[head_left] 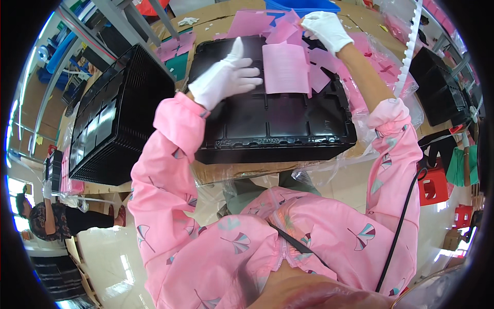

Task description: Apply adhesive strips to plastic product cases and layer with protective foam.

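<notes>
My left hand [226, 77], in a white glove, is open with its fingers spread over a black plastic tray [288, 121]. Its fingertips are beside a pink translucent sheet [286, 69] lying on the tray. Whether they touch the sheet I cannot tell. Farther off to the right, my right hand [327, 31], gloved too, has its fingers bent together at the tray's far side. These fingers are next to a heap of crumpled pink sheets [285, 32] and just in front of a blue bin [303, 5]. What they pinch is hidden.
Stacked black trays [123, 113] stand close on the left, beside grey metal posts [128, 41]. Clear plastic film [406, 108] and loose pink sheets lie on the right of the cardboard-covered table [221, 175]. Red stools [433, 186] are at the right; another person [51, 219] stands at the left.
</notes>
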Available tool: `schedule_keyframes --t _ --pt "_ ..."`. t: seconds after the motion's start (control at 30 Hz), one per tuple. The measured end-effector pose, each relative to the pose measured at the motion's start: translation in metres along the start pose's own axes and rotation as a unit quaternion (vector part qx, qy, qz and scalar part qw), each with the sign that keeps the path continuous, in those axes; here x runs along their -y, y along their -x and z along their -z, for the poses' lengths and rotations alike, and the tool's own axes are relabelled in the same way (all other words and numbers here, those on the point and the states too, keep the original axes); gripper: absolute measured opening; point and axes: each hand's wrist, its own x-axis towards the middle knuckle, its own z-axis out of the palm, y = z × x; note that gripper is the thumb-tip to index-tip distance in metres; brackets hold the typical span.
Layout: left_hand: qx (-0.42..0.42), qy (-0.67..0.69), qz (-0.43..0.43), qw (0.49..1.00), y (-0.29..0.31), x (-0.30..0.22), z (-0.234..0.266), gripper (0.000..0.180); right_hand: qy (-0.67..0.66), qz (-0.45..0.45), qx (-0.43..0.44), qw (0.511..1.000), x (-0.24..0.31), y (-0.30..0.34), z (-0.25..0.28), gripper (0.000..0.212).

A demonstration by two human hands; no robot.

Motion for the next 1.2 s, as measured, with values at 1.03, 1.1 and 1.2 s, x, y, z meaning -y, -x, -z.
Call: schedule_keyframes --t 1.03,1.1,1.2 --pt "-0.333 -0.097 -0.178 0.921 0.077 0.012 -0.012 0.04 0.317 0.067 0.182 0.929 -0.026 0.095 0.024 0.064" --pt "-0.328 -0.096 -0.178 0.923 0.077 0.011 -0.012 0.041 0.347 0.155 0.146 0.914 -0.036 0.094 0.02 0.056" --pt "-0.301 -0.104 -0.179 0.931 0.073 0.01 0.003 0.047 0.35 0.203 0.105 0.909 -0.055 0.085 0.01 0.043"
